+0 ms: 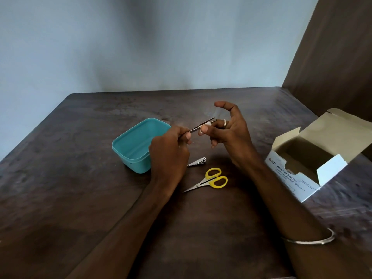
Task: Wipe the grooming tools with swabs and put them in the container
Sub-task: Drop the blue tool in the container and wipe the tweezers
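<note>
My left hand (170, 152) grips the rear end of metal tweezers (203, 124), whose tips point up and to the right. My right hand (229, 129) pinches a small white swab (203, 127) around the tweezers' middle, with the forefinger raised. A teal container (130, 150) stands open just left of my left hand; I see nothing inside it. On the table below the hands lie a metal nail clipper (197, 162) and small scissors with yellow handles (209, 181).
An open white box of alcohol swabs (298, 174) sits at the right, flaps up. The dark wooden table (80, 198) meets a pale wall at the back and a wooden panel (332, 57) at the right. A metal bangle (314, 239) is on my right wrist.
</note>
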